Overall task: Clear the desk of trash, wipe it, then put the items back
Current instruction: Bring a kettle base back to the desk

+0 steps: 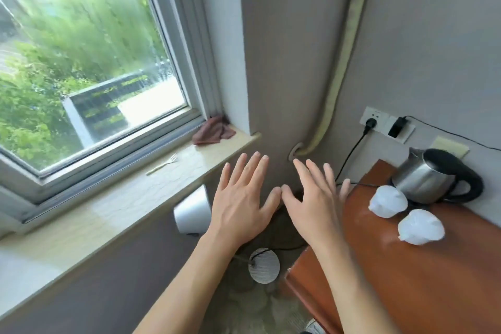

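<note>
My left hand and my right hand are held out side by side, palms down, fingers straight and spread, thumbs nearly touching, holding nothing. They hover in the gap between the window sill and the reddish wooden desk. On the desk stand a steel electric kettle with a black handle and two upturned cups wrapped in white plastic. A crumpled brown cloth lies in the sill's far corner. A pale plastic fork lies on the sill.
The window fills the upper left. A wall socket holds the kettle's plug, with a black adapter beside it. On the floor below my hands stand a white lamp shade and a round white base. A padded pipe runs down the wall.
</note>
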`<state>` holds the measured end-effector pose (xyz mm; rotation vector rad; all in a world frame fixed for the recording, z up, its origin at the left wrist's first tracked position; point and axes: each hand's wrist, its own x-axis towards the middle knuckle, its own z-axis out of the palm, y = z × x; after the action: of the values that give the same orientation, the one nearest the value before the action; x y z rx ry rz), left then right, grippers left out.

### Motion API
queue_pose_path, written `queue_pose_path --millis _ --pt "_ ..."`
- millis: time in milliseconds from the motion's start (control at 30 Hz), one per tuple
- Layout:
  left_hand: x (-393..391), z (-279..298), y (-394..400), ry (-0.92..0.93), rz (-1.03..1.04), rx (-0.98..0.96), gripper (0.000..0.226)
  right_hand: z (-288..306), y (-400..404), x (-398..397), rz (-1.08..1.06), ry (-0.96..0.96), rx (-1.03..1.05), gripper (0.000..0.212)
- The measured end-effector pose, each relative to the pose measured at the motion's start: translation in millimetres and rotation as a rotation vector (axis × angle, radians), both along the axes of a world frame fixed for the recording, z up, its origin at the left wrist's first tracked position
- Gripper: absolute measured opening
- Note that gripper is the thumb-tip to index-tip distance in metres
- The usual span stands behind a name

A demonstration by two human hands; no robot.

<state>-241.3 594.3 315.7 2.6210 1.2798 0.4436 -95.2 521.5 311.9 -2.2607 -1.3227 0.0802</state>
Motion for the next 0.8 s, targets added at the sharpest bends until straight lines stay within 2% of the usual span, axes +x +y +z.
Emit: queue_pose_path --millis 100,267,433,633,800 --pt "-71.7 6.1 -9.9 -0.017 0.131 0.0 0.071 4.8 9.5 -71.0 0.105 0.063 0.054 0.06" --pt "-179.3 10.7 -27.7 -0.028 0.313 -0.031 0.069 10.7 20.7 -177.7 0.314 0.062 0.037 0.058" --pt "-269.5 9.8 -46.6 -0.005 0.58 -0.034 0.081 18.2 35.2 -259.2 0.53 0.064 0.04 0.063" --pt "-339.3 8.4 -71.2 -0.046 0.884 -0.032 0.076 15.4 39.3 -334.0 0.774 0.095 0.04 0.066" --pt "-360.7 3.7 -88.2 -0.071 1.049 -0.011 0.078 10.3 38.6 -363.2 0.96 0.133 -0.045 0.072"
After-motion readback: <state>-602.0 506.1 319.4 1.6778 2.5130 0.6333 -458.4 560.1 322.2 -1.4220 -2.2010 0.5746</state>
